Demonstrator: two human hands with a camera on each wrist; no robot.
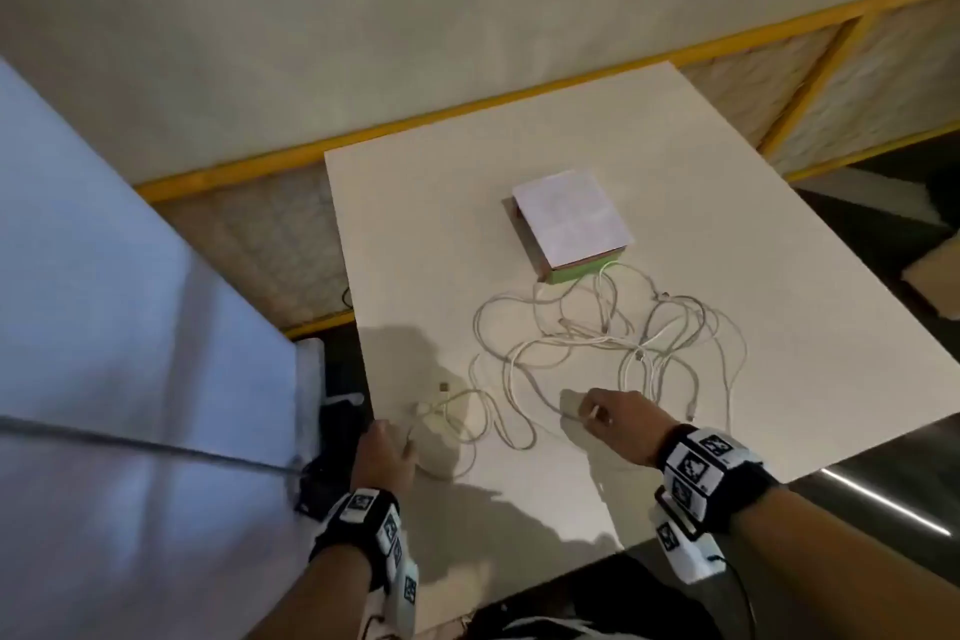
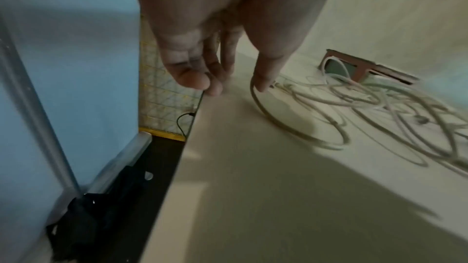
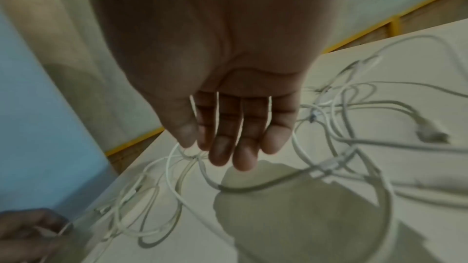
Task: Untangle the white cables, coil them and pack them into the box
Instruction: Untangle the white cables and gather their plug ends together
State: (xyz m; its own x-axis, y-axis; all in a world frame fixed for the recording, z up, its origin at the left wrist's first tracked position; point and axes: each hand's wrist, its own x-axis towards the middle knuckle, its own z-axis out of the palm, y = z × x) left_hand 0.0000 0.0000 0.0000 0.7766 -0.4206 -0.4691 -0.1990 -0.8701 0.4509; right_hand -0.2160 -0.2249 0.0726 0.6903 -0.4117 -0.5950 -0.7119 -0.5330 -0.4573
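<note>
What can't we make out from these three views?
- Cable count: the white cables overlap in one tangle in the head view; both wrist views are motion-blurred.
- Box: the lid hides its contents from the head camera.
- Right hand: fingertips cover the contact point, so a pinch is unclear.
- Left hand: blurred, but the thumb meets one cable.

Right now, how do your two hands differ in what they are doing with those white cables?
The left hand sits at the table's near-left edge, pinching a cable strand between thumb and fingers. The right hand is further right, nearer the main tangle of white cables, fingers fairly straight in the right wrist view, pinching a strand by the thumb. Both are low over the table, away from the box.
</note>
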